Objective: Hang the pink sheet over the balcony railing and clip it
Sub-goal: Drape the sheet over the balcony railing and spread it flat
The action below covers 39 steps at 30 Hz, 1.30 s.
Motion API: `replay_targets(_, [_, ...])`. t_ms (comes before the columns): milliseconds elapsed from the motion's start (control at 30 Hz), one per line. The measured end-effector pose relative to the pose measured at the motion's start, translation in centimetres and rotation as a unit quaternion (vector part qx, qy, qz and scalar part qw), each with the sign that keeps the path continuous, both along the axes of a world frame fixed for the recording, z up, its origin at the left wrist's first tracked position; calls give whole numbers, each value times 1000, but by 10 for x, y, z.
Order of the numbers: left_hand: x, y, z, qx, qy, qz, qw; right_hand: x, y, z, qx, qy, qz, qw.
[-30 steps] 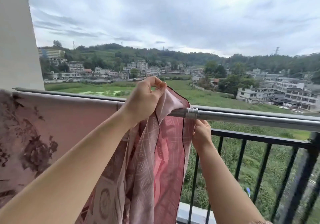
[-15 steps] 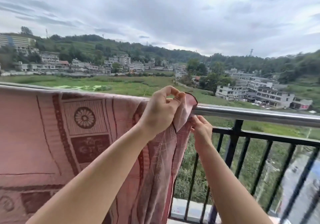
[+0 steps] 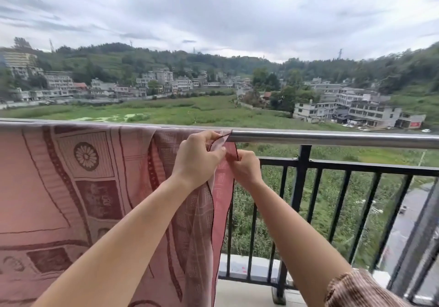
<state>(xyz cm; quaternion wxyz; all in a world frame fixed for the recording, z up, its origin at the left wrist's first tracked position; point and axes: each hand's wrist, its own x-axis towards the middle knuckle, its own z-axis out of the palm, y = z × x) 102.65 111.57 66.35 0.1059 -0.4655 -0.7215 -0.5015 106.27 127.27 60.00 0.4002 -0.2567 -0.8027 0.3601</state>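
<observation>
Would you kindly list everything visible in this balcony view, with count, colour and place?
pink sheet: one, pink with darker maroon patterns, draped over the rail at left, its right edge hanging at centre
silver rail: one, bare metal, running across the frame
black railing: one, black upright bars, under the silver rail at right
ledge: one, pale, at the foot of the railing
field: one, green, beyond the railing
buildings: many, pale grey, along the far side of the field
hills: wooded green, behind the buildings
sky: grey cloud, top
clip: none visible
sleeve: one, brown ribbed, bottom right
left hand: pinches the sheet's edge by the rail
right hand: pinches the same edge just below
</observation>
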Motion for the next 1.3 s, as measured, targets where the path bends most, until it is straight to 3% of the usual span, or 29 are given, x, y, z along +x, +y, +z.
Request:
replay_targets(100, [4, 0, -3, 8, 33, 16, 999, 21, 19, 4, -71, -2, 34, 997])
replay_targets(233, [22, 9, 5, 36, 19, -6, 999, 47, 41, 16, -147, 126, 36, 980])
replay_targets(333, [54, 26, 9, -1, 30, -75, 997, 62, 59, 23, -186, 191, 52, 962])
replay_targets(433, [86, 49, 4, -42, 45, -103, 993, 75, 84, 28, -249, 176, 34, 952])
replay_targets(567, [126, 85, -5, -34, 10, -98, 995, 107, 122, 36, -280, 217, -23, 935])
replay_targets(667, [157, 113, -24, -27, -14, -86, 996, 142, 137, 32, -239, 243, 35, 939])
replay_targets(767, [188, 131, -43, -66, 8, -9, 998, 167, 146, 6, -195, 113, 161, 961])
replay_targets(867, [206, 136, -47, -127, 12, 69, 989, 179, 147, -19, -155, -66, 191, 967])
replay_targets(933, [214, 137, -43, -154, 17, 88, 984, 184, 150, -25, -145, -94, 183, 968])
replay_targets(1033, [224, 132, -46, -228, 20, 74, 971, 191, 152, -11, -166, 16, 135, 977])
replay_targets(1133, [240, 129, -62, -357, 14, 30, 933, 200, 152, 7, -220, 199, 108, 949])
replay_targets(1200, [247, 129, -74, -391, 7, 34, 920, 207, 152, 12, -208, 226, 107, 946])
replay_targets(1300, [248, 130, -77, -341, 9, 83, 936, 217, 159, 8, -170, 163, 118, 965])
